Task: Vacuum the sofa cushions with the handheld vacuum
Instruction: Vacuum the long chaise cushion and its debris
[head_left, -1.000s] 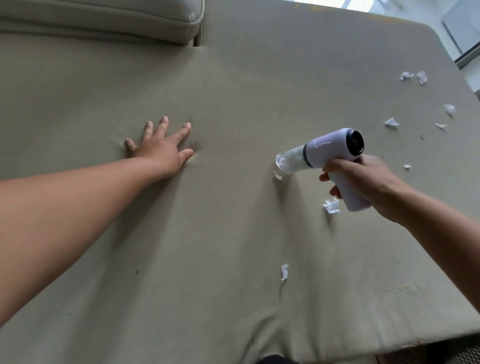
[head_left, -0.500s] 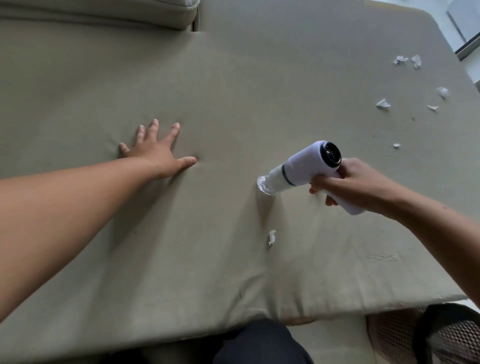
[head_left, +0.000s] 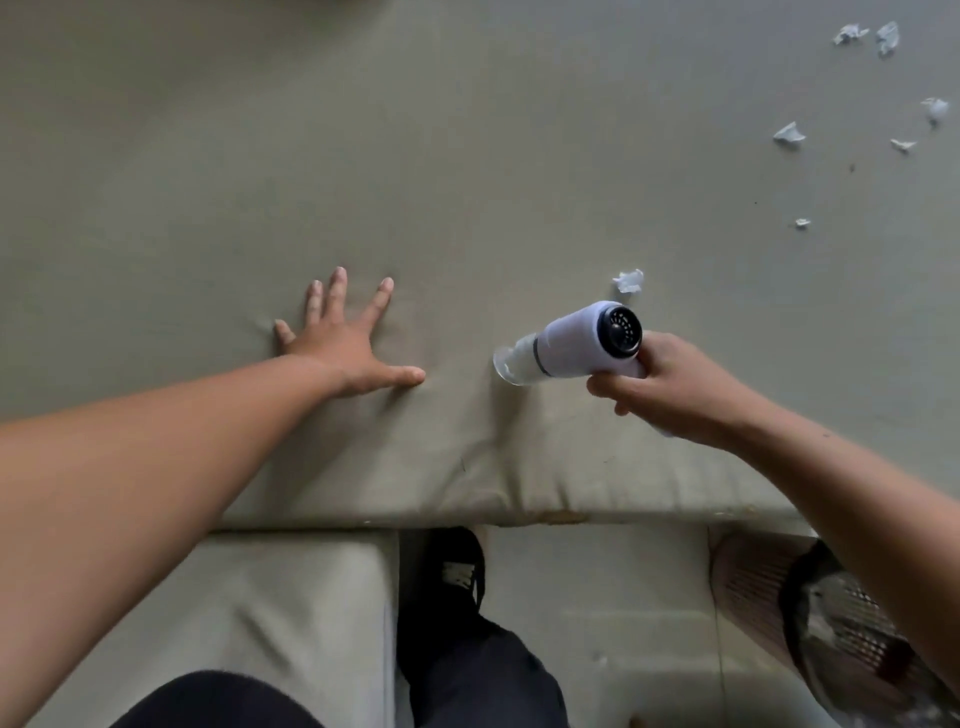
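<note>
Gripping the white handheld vacuum (head_left: 576, 345) by its handle, the right hand (head_left: 675, 392) tilts its clear nozzle down onto the olive sofa cushion (head_left: 467, 156) near the front edge. The left hand (head_left: 345, 345) lies flat, fingers spread, likely steadying the fabric; paper scraps (head_left: 789, 134) wait far right

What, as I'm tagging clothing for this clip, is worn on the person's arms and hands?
Nothing visible: the left arm and right arm are bare, no sleeves in frame, and the left hand and right hand show no gloves, rings, watch or bands.
</note>
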